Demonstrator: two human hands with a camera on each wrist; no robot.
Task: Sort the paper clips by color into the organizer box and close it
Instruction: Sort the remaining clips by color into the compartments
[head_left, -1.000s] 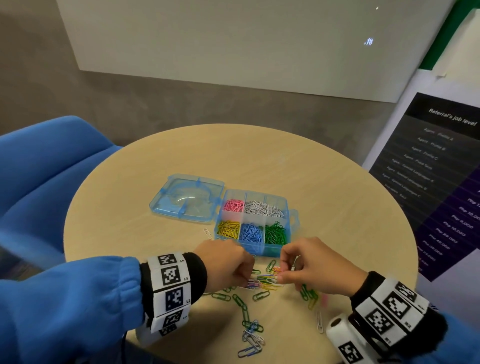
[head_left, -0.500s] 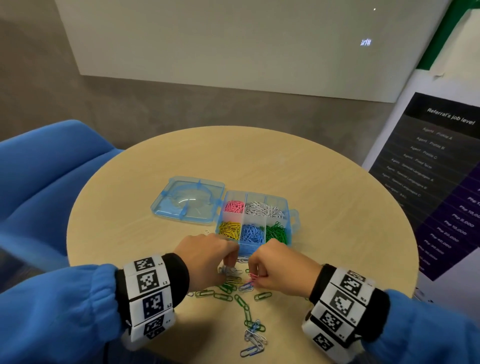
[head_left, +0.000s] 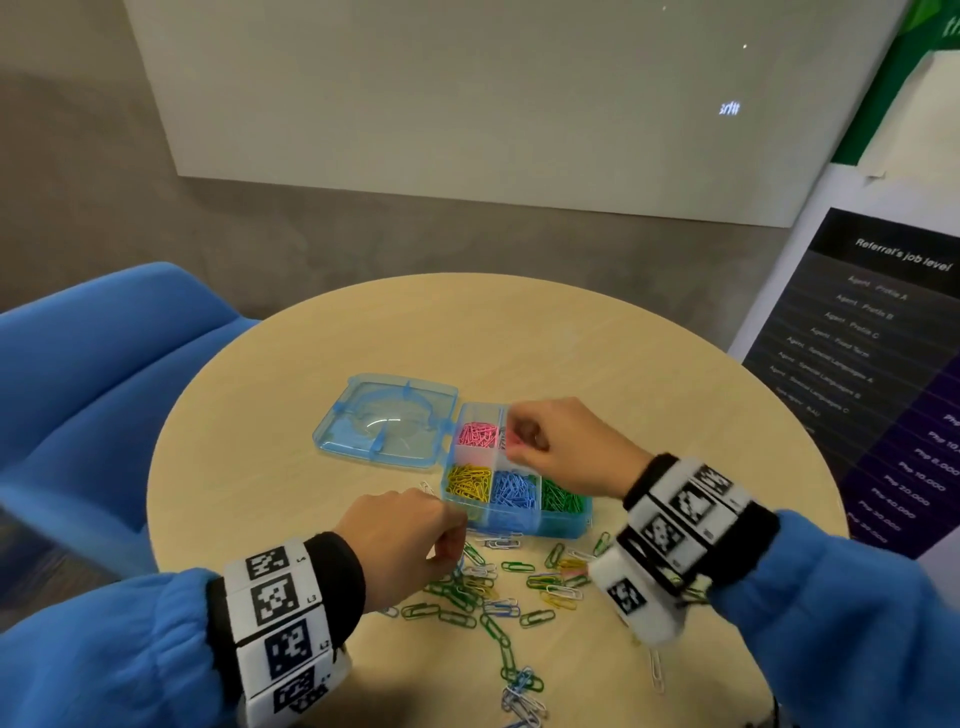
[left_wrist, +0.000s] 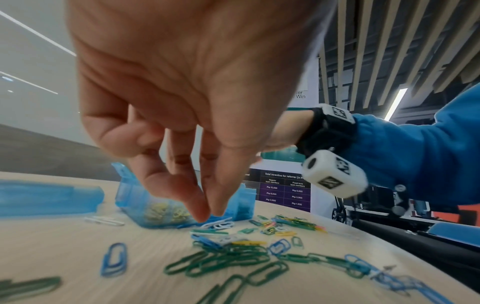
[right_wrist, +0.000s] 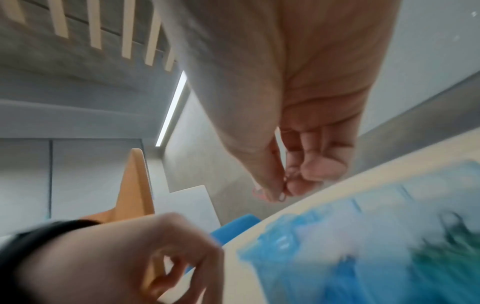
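Note:
The blue organizer box (head_left: 519, 522) stands open on the round table, its lid (head_left: 387, 426) lying flat to its left. Pink (head_left: 478, 434), yellow (head_left: 467, 483), blue (head_left: 514, 491) and green (head_left: 563, 496) clips fill compartments; my right hand hides the white one. That right hand (head_left: 511, 441) hovers over the back row and pinches a small pinkish clip (right_wrist: 281, 197) between thumb and finger. My left hand (head_left: 457, 545) is down at the loose clips (head_left: 498, 587) in front of the box. Its thumb and fingertip (left_wrist: 205, 217) close on a white clip (left_wrist: 221, 224) lying there.
Mixed loose clips spread from the box's front wall toward the near table edge, ending in a linked chain (head_left: 519, 691). One white clip (head_left: 655, 670) lies apart on the right. A blue chair (head_left: 78, 415) stands left of the table and a dark poster (head_left: 857, 389) right.
My right hand has left the loose pile and moved up and away to above the box's back row, carrying a clip. My left hand has stayed at the pile.

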